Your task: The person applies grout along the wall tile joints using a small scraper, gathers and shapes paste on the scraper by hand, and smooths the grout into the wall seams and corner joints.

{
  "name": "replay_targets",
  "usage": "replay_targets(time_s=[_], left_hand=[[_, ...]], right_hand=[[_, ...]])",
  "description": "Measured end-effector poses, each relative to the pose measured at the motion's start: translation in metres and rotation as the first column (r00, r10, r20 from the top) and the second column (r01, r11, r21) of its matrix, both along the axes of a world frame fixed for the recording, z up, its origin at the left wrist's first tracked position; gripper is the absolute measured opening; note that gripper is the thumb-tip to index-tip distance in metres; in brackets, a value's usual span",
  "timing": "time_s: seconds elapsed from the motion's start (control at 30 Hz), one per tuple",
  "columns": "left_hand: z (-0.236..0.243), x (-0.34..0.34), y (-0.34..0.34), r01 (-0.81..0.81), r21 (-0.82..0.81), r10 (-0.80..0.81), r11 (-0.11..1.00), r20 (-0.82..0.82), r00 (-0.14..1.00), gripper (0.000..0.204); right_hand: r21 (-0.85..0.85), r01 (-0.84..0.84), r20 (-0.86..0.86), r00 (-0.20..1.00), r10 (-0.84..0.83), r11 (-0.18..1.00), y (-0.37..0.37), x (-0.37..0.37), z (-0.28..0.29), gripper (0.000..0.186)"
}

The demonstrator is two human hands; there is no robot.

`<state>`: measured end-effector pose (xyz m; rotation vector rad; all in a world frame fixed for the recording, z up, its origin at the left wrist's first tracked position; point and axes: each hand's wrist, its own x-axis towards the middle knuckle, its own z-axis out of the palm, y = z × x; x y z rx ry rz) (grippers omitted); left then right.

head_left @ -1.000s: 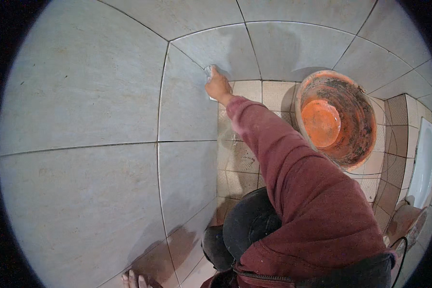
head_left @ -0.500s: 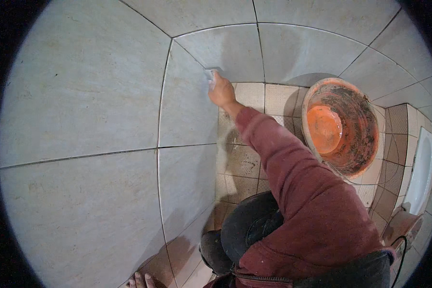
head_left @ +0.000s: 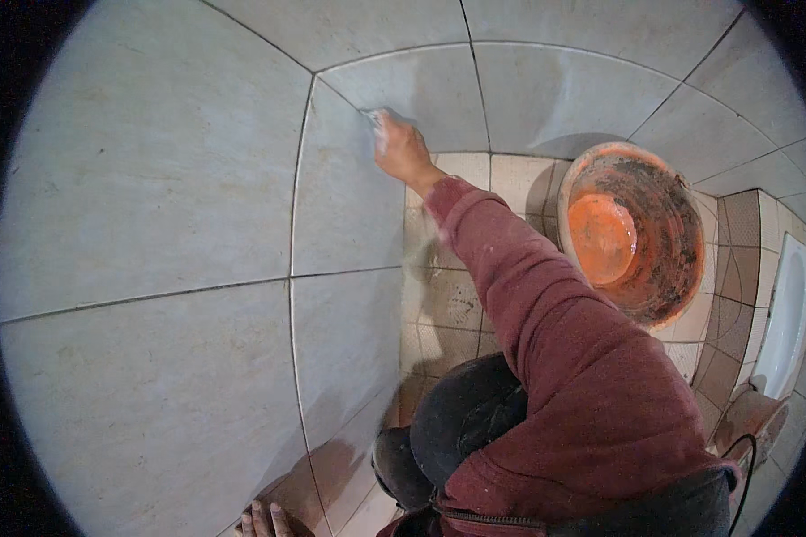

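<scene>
My right hand [head_left: 403,150] reaches forward to the corner where two grey tiled walls meet. Its fingers are closed around a small whitish piece [head_left: 372,120], pressed to the joint line; the hand covers most of it, and I cannot tell whether it is cloth or something stiff. Beside it are the left wall tile [head_left: 345,210] and the far wall tile [head_left: 434,89]. At the lower left edge, my left hand [head_left: 264,519] rests against the wall with its fingers stretched out; only the fingers show.
A large orange, mud-stained tub [head_left: 676,237] stands on the beige tiled floor [head_left: 452,300] to the right. Past it is a tiled step [head_left: 739,246] with a white basin [head_left: 784,313]. My bent knee [head_left: 470,403] is close to the left wall.
My right hand has slid a little up and left along the corner joint with the whitish piece. My left hand has risen slightly, so more of its fingers show.
</scene>
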<state>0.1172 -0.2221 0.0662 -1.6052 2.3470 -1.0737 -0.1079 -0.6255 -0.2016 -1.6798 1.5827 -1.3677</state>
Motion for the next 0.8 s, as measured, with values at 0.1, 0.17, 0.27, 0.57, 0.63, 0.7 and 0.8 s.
replay_targets(time_s=[0.1, 0.17, 0.27, 0.57, 0.63, 0.7, 0.8], left_hand=[[0.0, -0.002, -0.003, 0.026, -0.01, -0.026, 1.0, -0.005, 1.0, 0.013], [0.001, -0.003, -0.004, 0.0, 0.027, 0.001, 1.0, -0.038, 0.999, 0.015], [0.006, -0.004, -0.005, 0.04, 0.018, -0.039, 0.999, -0.078, 0.996, 0.016], [0.014, -0.007, -0.002, -0.026, -0.056, 0.02, 0.998, -0.115, 0.993, 0.012], [0.011, -0.007, -0.006, -0.046, -0.043, 0.04, 0.998, -0.117, 0.992, 0.011], [0.008, -0.006, -0.008, 0.029, -0.096, -0.028, 0.995, 0.011, 1.0, 0.01], [0.006, -0.004, -0.004, -0.091, -0.057, 0.088, 0.994, -0.047, 0.995, 0.009]], right_hand=[[-0.066, -0.014, -0.077, 0.997, 0.008, 0.998, -0.002, -0.013, 0.016, 0.031], [-0.168, -0.03, -0.05, 0.999, 0.022, 0.985, -0.007, -0.013, 0.027, 0.031], [-0.209, -0.033, -0.062, 0.998, 0.021, 0.977, -0.014, -0.004, 0.029, 0.034], [0.223, -0.031, -0.314, 0.944, 0.101, 0.974, 0.018, -0.031, -0.064, 0.033], [0.253, -0.015, -0.31, 0.946, 0.095, 0.967, 0.009, -0.03, -0.063, 0.032], [-0.216, 0.004, -0.213, 0.976, -0.051, 0.976, -0.006, -0.023, -0.056, 0.033], [-0.162, -0.138, -0.232, 0.968, 0.098, 0.977, -0.016, -0.015, -0.057, 0.031]])
